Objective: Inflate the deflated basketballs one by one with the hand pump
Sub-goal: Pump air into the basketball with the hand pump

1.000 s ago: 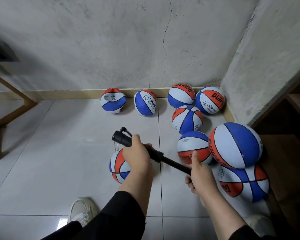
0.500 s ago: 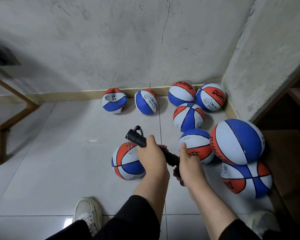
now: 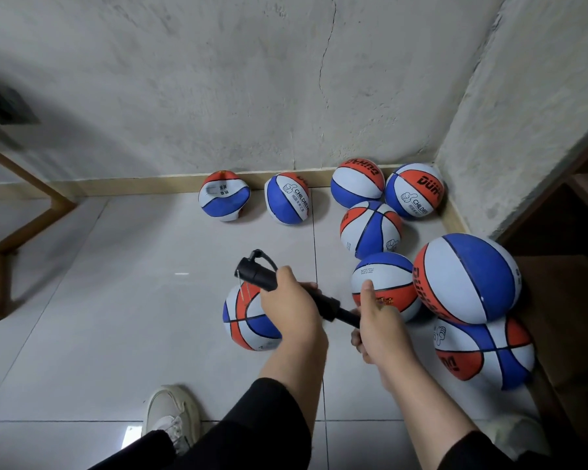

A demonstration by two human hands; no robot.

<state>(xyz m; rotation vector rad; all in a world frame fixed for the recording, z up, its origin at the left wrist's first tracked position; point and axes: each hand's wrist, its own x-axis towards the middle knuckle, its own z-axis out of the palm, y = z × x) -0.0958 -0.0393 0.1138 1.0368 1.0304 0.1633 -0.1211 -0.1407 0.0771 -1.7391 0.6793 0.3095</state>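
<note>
1. Hand pump point(image 3: 279, 286): black, held in the air at a slant over the floor point(image 3: 116, 317), fat barrel end up-left, thin rod running down-right.
2. Left hand point(image 3: 291, 308): fingers curled round the pump barrel at mid-length; barrel end w/ hose loop sticks out up-left past the knuckles, tips of the fingers just show on the far side.
3. Right hand point(image 3: 382, 325): wrapped on the rod's lower-right end; thumb straight, pointing up along the near side. Handle itself hidden inside the fist, can't tell its shape. Short stretch of rod bare btwn the two hands.
4. Ball under pump point(image 3: 248, 320): red/white/blue, on the tiles directly below the barrel end, partly hidden by left hand. Thin needle or cord hangs from the barrel toward it; can't tell if it's in the valve.
5. Other balls: one just behind the right thumb point(image 3: 384, 283), not touched; big ball point(image 3: 469, 279) stacked on another point(image 3: 482, 351) at right; five more by the wall point(image 3: 218, 96) corner, leftmost point(image 3: 223, 200) looks dented.
6. White shoe point(image 3: 170, 415) bottom-left; black sleeves on both arms.
</note>
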